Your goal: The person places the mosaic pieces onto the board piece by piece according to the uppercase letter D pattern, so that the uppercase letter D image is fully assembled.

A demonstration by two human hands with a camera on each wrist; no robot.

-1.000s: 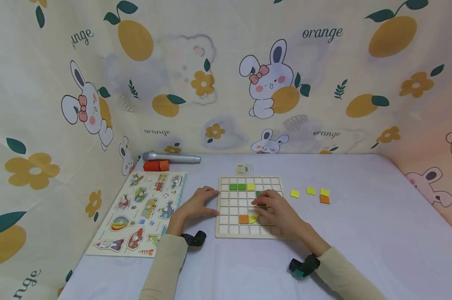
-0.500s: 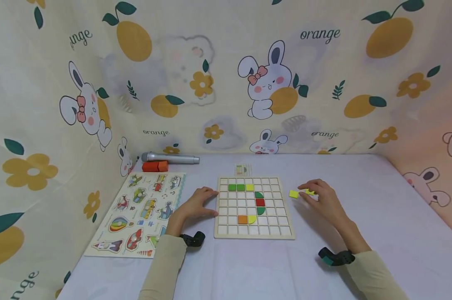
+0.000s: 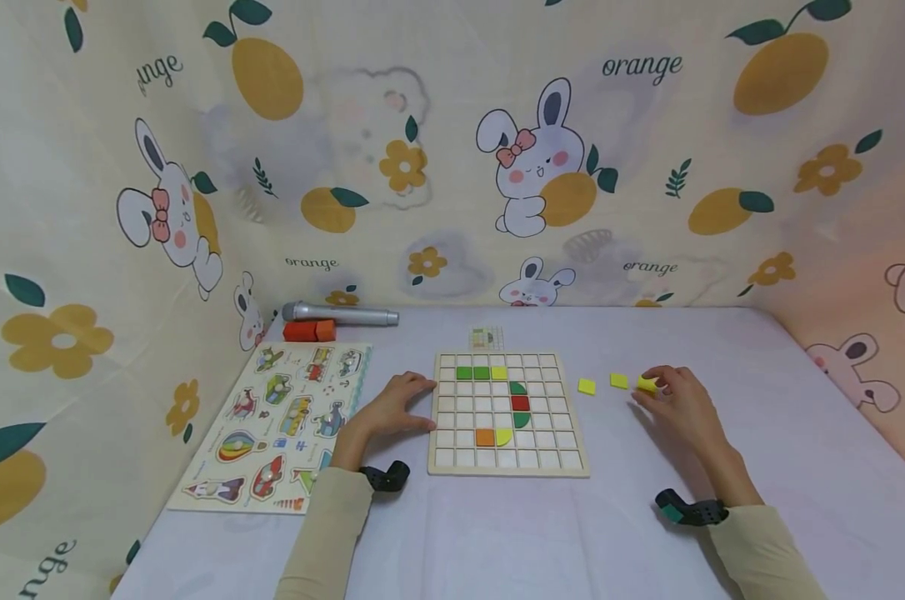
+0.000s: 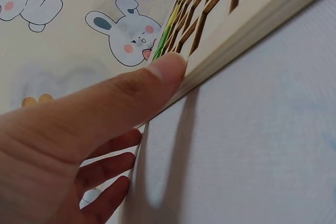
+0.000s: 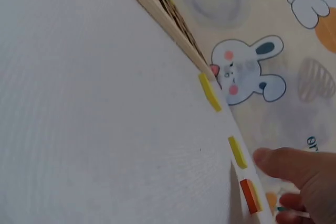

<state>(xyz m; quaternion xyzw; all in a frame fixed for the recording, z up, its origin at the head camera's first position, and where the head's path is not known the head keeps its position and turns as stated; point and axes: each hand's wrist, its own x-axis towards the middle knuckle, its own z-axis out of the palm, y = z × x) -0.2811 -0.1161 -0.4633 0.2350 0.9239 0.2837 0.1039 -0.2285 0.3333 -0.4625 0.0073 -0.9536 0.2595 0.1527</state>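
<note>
In the head view, my left hand [image 3: 392, 408] is at the left edge of a wooden grid board [image 3: 453, 459]. Its thumb rests on the frame in the left wrist view, fingers spread along the side. Past the board's right side, my right hand [image 3: 681, 408] hovers around a yellow square tile [image 3: 647, 384], with thumb and fingers apart. An orange tile [image 5: 250, 196], hidden by the hand in the head view, shows in the right wrist view. Two more yellow tiles, a nearer one [image 3: 587, 386] and a farther one [image 3: 618, 381], lie between board and hand.
Green tiles [image 3: 472, 372], a red tile [image 3: 520, 403], an orange tile [image 3: 486, 437] and yellow pieces sit in the grid. A small pattern card [image 3: 487, 337] lies behind the board. At left are a picture puzzle board [image 3: 272, 433], a silver microphone [image 3: 340, 314] and a red-orange block [image 3: 308, 332].
My right hand has left the board's middle and moved right, past two yellow tiles, to the farthest yellow tile. Uncovered on the board are red and green pieces. My left hand stays at the board's edge.
</note>
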